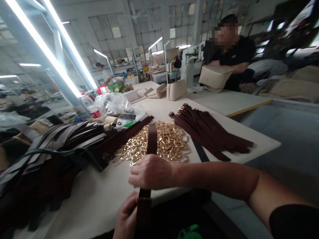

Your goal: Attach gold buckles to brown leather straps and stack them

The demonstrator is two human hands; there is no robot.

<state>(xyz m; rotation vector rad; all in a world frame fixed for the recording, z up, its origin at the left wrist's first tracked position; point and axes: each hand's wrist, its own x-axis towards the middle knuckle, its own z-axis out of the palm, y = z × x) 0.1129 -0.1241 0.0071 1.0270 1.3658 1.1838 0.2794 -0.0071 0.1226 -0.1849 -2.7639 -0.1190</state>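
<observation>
A dark brown leather strap (pixel 153 137) runs upright in front of me, its upper end over a heap of gold metal buckles (pixel 169 141). My right hand (pixel 152 172) is closed around the strap's middle. Lower down, my left hand (pixel 127 212) grips the same strap near the table's front edge. A thin gold line crosses the strap beside the left fingers; whether it is a buckle I cannot make out. To the right lies a bundle of brown straps (pixel 209 129) with metal rings at their far ends.
A large pile of dark strips (pixel 67 139) covers the left side. Behind it are plastic bags (pixel 114 104) and a phone (pixel 127 117). Beige bags (pixel 176 89) stand farther back. Across the table a co-worker (pixel 231 49) holds a beige bag (pixel 215 78) near a sewing machine (pixel 188 63).
</observation>
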